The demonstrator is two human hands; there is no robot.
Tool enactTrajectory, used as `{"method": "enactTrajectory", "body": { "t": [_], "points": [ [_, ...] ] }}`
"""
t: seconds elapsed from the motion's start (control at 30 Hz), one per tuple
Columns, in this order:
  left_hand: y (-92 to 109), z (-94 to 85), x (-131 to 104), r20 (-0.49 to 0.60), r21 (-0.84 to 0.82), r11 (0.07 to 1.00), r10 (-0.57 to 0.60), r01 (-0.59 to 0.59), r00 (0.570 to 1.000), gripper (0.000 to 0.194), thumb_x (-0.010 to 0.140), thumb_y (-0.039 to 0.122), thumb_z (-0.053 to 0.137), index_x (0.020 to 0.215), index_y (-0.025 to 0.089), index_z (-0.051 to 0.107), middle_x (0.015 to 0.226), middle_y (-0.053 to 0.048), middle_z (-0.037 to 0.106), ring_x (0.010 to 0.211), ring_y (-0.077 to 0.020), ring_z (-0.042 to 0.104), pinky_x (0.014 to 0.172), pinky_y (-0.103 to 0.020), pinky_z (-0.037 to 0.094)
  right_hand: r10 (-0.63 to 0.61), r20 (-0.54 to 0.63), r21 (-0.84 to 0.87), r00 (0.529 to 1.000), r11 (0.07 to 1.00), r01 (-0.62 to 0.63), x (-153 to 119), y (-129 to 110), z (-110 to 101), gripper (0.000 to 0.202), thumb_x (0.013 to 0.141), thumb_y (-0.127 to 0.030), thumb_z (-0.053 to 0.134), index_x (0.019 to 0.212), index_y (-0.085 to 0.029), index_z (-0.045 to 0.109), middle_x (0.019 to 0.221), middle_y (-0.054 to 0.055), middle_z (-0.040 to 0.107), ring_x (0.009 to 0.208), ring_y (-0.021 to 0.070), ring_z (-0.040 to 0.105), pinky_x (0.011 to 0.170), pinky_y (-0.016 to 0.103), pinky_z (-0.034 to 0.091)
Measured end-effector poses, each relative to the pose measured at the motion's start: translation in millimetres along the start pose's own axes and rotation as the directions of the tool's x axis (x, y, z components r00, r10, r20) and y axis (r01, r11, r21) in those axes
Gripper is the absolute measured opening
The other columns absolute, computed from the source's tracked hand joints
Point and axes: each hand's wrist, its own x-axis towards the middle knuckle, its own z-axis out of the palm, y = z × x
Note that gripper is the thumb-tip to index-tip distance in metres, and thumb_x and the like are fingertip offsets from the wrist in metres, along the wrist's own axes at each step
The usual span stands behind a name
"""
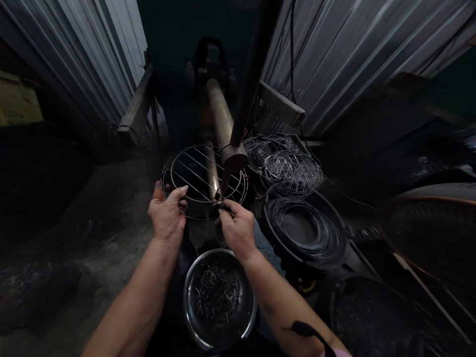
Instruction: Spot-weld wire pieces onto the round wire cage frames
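Observation:
A round wire rack (pixel 190 174) with parallel bars lies at the electrodes of a machine. My left hand (pixel 168 210) grips its left rim, thumb on top and fingers beneath. At the near rim, close to the electrode tip (pixel 225 179), my right hand (pixel 235 223) is closed in a pinch; what its fingertips hold is too small and dark to make out. Below my hands, a steel bowl (pixel 189 307) holds many short wire pieces (pixel 217 292).
To the right, wire rings (pixel 292 171) are piled beside a black basin (pixel 344 238) with coiled wire hoops (pixel 308 243). The machine's thick cylinder (pixel 222 116) extends ahead. Corrugated panels (pixel 349 44) flank the machine. A large round rimmed object (pixel 427 198) stands far right.

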Motion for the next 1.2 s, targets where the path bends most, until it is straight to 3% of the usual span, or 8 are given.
{"method": "enactTrajectory", "body": {
  "t": [0.13, 0.27, 0.43, 0.53, 0.7, 0.9, 1.2],
  "points": [
    [-0.1, 0.6, -0.6, -0.005, 0.0, 1.0, 0.023, -0.023, 1.0, 0.052, 0.045, 0.01, 0.081, 0.089, 0.019, 0.056, 0.088, 0.003, 0.05, 0.06, -0.0044, 0.048, 0.044, -0.016, 0.032, -0.01, 0.018, 0.002, 1.0, 1.0, 0.01, -1.3, -1.5, -1.6, 0.02, 0.083, -0.031, 0.057, 0.087, -0.02, 0.074, 0.078, 0.002, 0.072, 0.068, 0.0164, 0.065, 0.061, 0.025, 0.05],
    [-1.6, 2.0, -1.4, -0.011, 0.008, 0.999, 0.031, -0.031, 0.999, 0.052, 0.044, 0.011, 0.082, 0.089, 0.019, 0.057, 0.09, 0.002, 0.05, 0.06, -0.0043, 0.049, 0.044, -0.016, 0.032, -0.084, -0.007, -0.038, 0.996, 0.996, 0.083, -1.2, -1.3, -3.5, 0.017, 0.08, -0.024, 0.058, 0.084, -0.021, 0.075, 0.083, 0.003, 0.071, 0.071, 0.0163, 0.065, 0.064, 0.026, 0.051],
    [-0.5, 3.9, -1.7, 0.002, 0.019, 0.999, 0.047, -0.047, 0.999, 0.05, 0.046, 0.011, 0.081, 0.09, 0.019, 0.058, 0.091, 0.002, 0.051, 0.059, -0.0042, 0.048, 0.043, -0.016, 0.032, -0.178, 0.016, -0.176, 0.984, 0.968, 0.178, -3.0, -7.7, -8.5, 0.018, 0.082, -0.02, 0.058, 0.085, -0.022, 0.076, 0.072, 0.001, 0.065, 0.067, 0.0146, 0.061, 0.067, 0.026, 0.049],
    [1.7, 3.7, -1.9, -0.008, 0.005, 0.999, 0.044, -0.044, 0.999, 0.052, 0.045, 0.01, 0.081, 0.091, 0.019, 0.058, 0.091, 0.002, 0.05, 0.06, -0.0042, 0.049, 0.043, -0.015, 0.032, -0.193, 0.022, -0.116, 0.981, 0.974, 0.194, -8.2, -9.8, -14.6, 0.017, 0.086, -0.025, 0.059, 0.088, -0.022, 0.075, 0.073, 0.001, 0.065, 0.067, 0.0135, 0.06, 0.067, 0.025, 0.05],
    [3.3, 2.7, -4.6, -0.022, -0.01, 1.0, 0.027, -0.027, 0.999, 0.052, 0.043, 0.009, 0.081, 0.089, 0.018, 0.06, 0.093, 0.001, 0.05, 0.06, -0.0037, 0.049, 0.043, -0.015, 0.032, -0.121, 0.041, 0.062, 0.992, 0.991, 0.118, -9.7, -2.2, -16.2, 0.014, 0.082, -0.028, 0.063, 0.086, -0.021, 0.076, 0.079, 0.002, 0.067, 0.065, 0.013, 0.064, 0.06, 0.024, 0.052],
    [2.5, 3.3, -7.0, -0.006, -0.013, 0.999, 0.036, -0.036, 0.999, 0.059, 0.042, 0.008, 0.081, 0.096, 0.021, 0.062, 0.093, 0.001, 0.05, 0.06, -0.0034, 0.048, 0.044, -0.015, 0.033, 0.03, -0.011, 0.003, 0.999, 1.0, -0.03, 1.1, 4.9, -5.2, 0.018, 0.079, -0.028, 0.063, 0.088, -0.02, 0.076, 0.071, 0.002, 0.071, 0.06, 0.0156, 0.065, 0.054, 0.025, 0.053],
    [1.4, 2.1, 1.5, 0.012, -0.021, 1.0, -0.014, 0.014, 1.0, 0.051, 0.042, 0.009, 0.081, 0.087, 0.019, 0.059, 0.09, 0.002, 0.051, 0.061, -0.0042, 0.049, 0.043, -0.014, 0.032, 0.059, -0.063, 0.152, 0.996, 0.987, -0.048, 1.7, 5.0, 1.5, 0.024, 0.079, -0.035, 0.064, 0.09, -0.016, 0.074, 0.084, 0.006, 0.074, 0.055, 0.0143, 0.065, 0.048, 0.024, 0.052]
  ]
}}
